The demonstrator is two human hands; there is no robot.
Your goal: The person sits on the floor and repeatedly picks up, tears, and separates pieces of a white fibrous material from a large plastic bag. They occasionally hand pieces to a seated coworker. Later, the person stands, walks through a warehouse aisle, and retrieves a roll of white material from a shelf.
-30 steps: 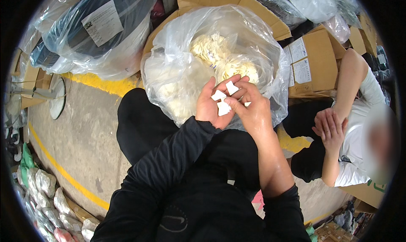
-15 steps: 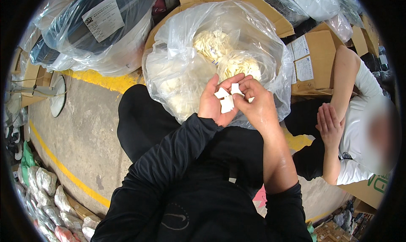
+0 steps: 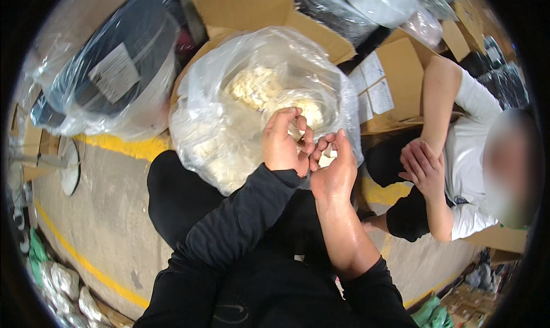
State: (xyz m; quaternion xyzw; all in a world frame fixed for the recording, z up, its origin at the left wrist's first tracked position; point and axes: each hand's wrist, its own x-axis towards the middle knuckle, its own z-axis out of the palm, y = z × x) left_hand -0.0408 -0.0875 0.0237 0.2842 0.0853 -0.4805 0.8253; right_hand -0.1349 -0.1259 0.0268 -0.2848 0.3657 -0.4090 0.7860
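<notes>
inside the curled left hand (image 3: pixel 282 148) and cupped right hand (image 3: pixel 335 178), white pieces (image 3: pixel 327 159) are held.

I see someone dressed in black throughout: a long-sleeved top (image 3: pixel 269 299) with a faint curved outline (image 3: pixel 231 313) on its front, and plain black legwear (image 3: pixel 182 193). The left sleeve (image 3: pixel 229 225) runs in wrinkles to the wrist; the right sleeve (image 3: pixel 372 291) stops partway, leaving that forearm (image 3: pixel 346 236) bare. Left hand (image 3: pixel 283 147) and right hand (image 3: pixel 334 179) are ungloved.
</notes>
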